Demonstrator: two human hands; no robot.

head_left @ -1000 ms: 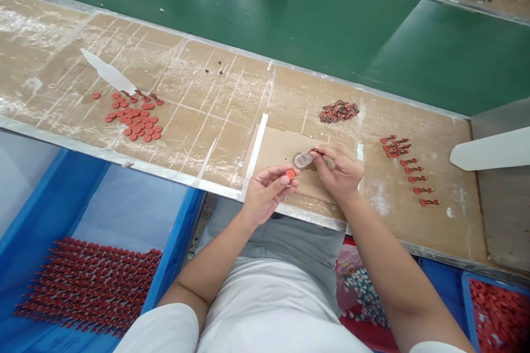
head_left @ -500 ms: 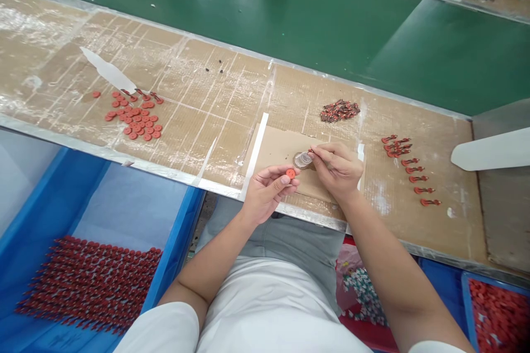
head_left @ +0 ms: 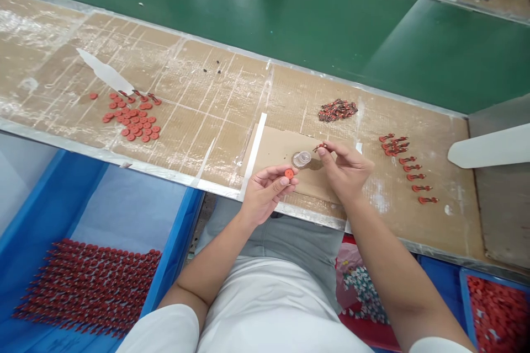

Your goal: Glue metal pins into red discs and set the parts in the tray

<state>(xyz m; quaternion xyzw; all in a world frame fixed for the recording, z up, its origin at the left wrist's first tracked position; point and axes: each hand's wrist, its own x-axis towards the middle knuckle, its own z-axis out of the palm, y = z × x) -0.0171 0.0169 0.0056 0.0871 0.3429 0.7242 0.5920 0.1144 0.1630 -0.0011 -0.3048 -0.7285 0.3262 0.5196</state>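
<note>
Green conveyor belt (head_left: 331, 22), scattered red discs (head_left: 134, 121), dark heap of perhaps pins (head_left: 337, 110), blue bin (head_left: 178, 248) holding red rows

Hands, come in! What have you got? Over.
Left hand pinching red disc. Right hand pinching small red pin. Clear cup sits between them, nothing blocking.

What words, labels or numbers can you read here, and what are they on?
None can be read.
The patterned bag by the lap is too blurred to tell print from text.
The disc in the left hand, the pin in the right hand and the blue bin show no marks.
</note>
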